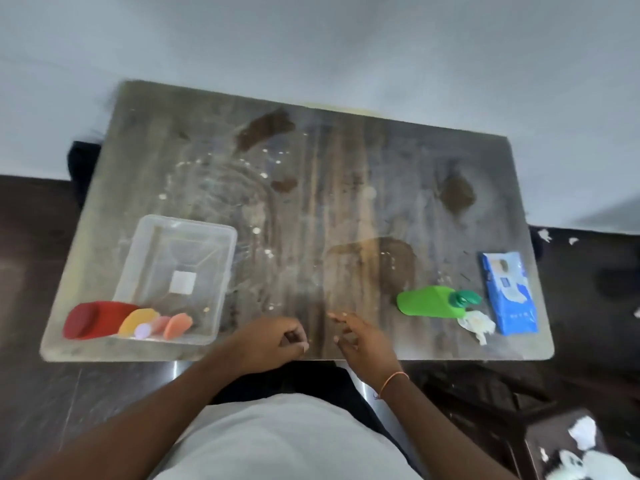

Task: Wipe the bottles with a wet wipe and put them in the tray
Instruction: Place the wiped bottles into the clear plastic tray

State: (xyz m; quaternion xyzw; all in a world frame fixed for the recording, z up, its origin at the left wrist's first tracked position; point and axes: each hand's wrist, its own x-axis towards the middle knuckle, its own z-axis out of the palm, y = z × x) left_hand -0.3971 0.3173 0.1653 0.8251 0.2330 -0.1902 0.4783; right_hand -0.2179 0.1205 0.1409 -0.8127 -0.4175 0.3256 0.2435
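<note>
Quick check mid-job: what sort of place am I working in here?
Probably a plain indoor room, not a kitchen or lab: a worn, stained wooden table against a bare pale wall, dark floor with scraps of paper.

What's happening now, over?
Both hands empty. Green bottle lying by used wipe, outside tray. Nothing in the way.
</note>
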